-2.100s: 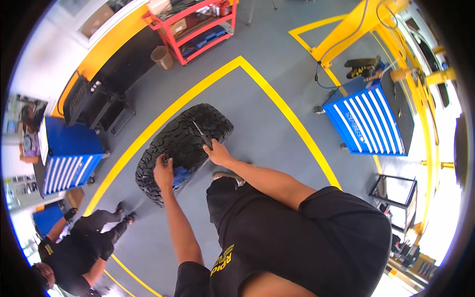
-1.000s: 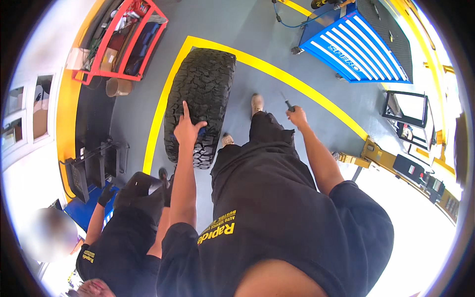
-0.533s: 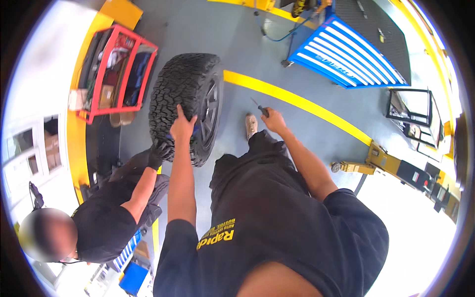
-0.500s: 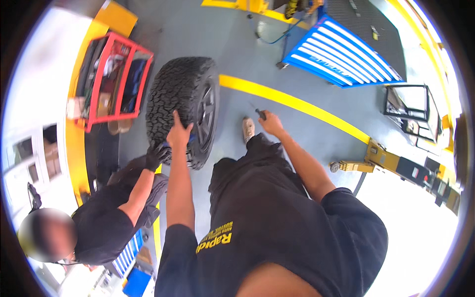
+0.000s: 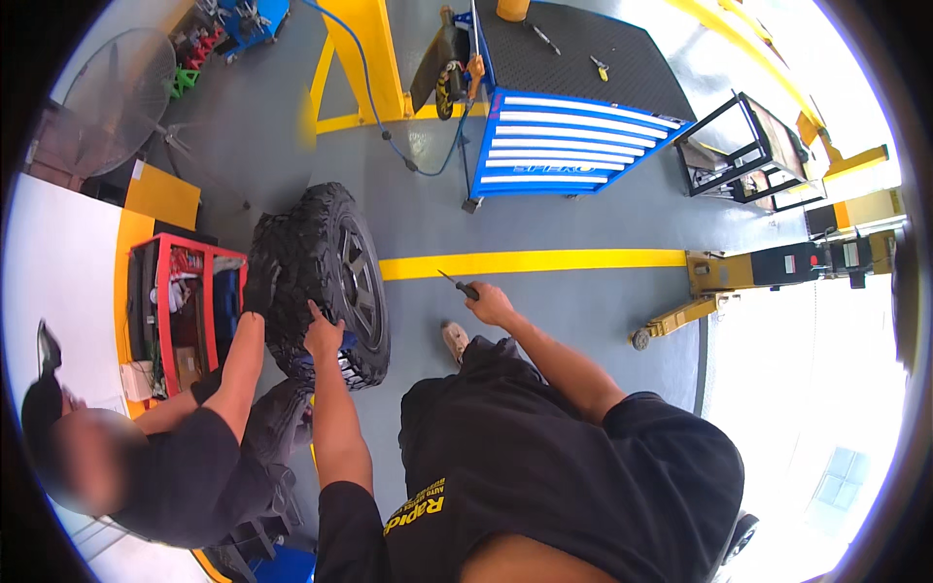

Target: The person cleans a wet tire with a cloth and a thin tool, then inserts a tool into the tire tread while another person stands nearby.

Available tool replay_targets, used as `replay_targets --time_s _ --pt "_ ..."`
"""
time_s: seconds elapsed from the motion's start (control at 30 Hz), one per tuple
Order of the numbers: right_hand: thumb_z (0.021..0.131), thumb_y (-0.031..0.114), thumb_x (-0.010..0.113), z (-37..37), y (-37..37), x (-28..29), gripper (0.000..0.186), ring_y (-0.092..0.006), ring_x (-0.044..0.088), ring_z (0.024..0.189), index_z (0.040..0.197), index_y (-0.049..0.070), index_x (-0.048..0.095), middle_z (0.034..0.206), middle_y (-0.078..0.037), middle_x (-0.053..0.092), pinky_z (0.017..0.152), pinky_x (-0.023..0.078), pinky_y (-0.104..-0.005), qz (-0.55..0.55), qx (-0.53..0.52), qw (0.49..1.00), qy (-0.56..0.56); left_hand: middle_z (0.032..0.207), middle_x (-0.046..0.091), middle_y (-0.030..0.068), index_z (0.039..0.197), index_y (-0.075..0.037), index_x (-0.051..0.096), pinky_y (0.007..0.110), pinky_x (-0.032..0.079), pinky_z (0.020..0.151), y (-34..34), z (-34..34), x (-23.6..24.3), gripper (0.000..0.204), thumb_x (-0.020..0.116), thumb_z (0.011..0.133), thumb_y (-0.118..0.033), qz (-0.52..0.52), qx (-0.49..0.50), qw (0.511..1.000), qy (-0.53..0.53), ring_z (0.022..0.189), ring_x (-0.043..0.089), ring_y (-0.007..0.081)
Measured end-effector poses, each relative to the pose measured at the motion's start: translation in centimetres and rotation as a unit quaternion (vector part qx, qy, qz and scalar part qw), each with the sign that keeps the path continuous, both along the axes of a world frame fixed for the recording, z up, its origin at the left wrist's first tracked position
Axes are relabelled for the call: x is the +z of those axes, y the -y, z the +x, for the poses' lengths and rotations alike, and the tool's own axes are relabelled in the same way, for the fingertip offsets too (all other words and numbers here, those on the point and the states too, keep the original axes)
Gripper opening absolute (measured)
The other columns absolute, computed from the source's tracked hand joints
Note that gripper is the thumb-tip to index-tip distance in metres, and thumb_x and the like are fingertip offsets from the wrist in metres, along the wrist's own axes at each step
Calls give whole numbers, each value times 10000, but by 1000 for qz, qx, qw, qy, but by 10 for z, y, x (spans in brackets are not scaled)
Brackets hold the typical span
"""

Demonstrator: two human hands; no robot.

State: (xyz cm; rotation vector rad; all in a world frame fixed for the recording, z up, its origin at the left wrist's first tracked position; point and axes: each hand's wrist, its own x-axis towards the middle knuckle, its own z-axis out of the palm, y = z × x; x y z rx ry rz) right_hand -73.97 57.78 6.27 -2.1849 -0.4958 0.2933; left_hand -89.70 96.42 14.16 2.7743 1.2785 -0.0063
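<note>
A large black off-road tire (image 5: 282,267) on a dark spoked rim (image 5: 360,267) stands upright on the floor to my left. My left hand (image 5: 324,335) lies against its tread, index finger and thumb spread. Something blue (image 5: 348,340) shows just beside that hand, too small to make out. My right hand (image 5: 493,305) is closed around the dark handle of a thin-shafted screwdriver (image 5: 457,284), held apart from the tire, its tip toward the wheel. A co-worker's gloved hand (image 5: 255,291) touches the tire's far-left side.
A co-worker (image 5: 194,466) crouches at the left by a red cart (image 5: 209,291). Ahead stands a blue tool cabinet (image 5: 573,146), with a black cart (image 5: 748,155) to its right. A yellow floor line (image 5: 535,262) crosses ahead; a yellow lift arm (image 5: 680,316) reaches in from the right.
The view has turned and tilted farther ahead, showing more of the cabinet and a fan. The co-worker's arm has moved up along the tire. My left hand stays on the tread; my right keeps the screwdriver.
</note>
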Motion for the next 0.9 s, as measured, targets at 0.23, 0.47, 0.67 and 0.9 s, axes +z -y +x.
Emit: replay_targets --time_s 0.23,0.47,0.67,0.9 --pt "910 319 732 6 -6 29 478 -466 699 1138 1310 59 717 1192 -268 747 978 551 -547 19 -29 999 25 1293 744 247 1423 -46 656 509 551 1024 -20 -11 -44 707 709 961 -579 -130 -103 965 203 1194 717 423" --pt "918 271 688 45 13 0 468 -446 757 997 1323 36 701 1128 -282 766 901 585 -533 17 -100 995 14 1146 762 110 1156 -12 776 394 568 934 72 -30 -59 467 706 1053 -462 -616 104 584 518 1031 719 218" --pt "921 162 653 17 -85 101 399 -252 757 664 1288 17 711 882 -168 771 653 609 -406 38 -22 996 -74 1251 744 104 1342 29 685 315 557 986 69 -64 -14 478 797 1010 -297 -636 29 602 483 1133 703 184" --pt "909 181 669 73 -112 101 447 -240 769 725 1322 17 716 1034 -160 780 663 614 -381 91 -69 993 -34 1117 756 63 1316 46 705 294 547 878 42 -50 47 476 848 954 -229 -599 -51 679 421 986 686 149"
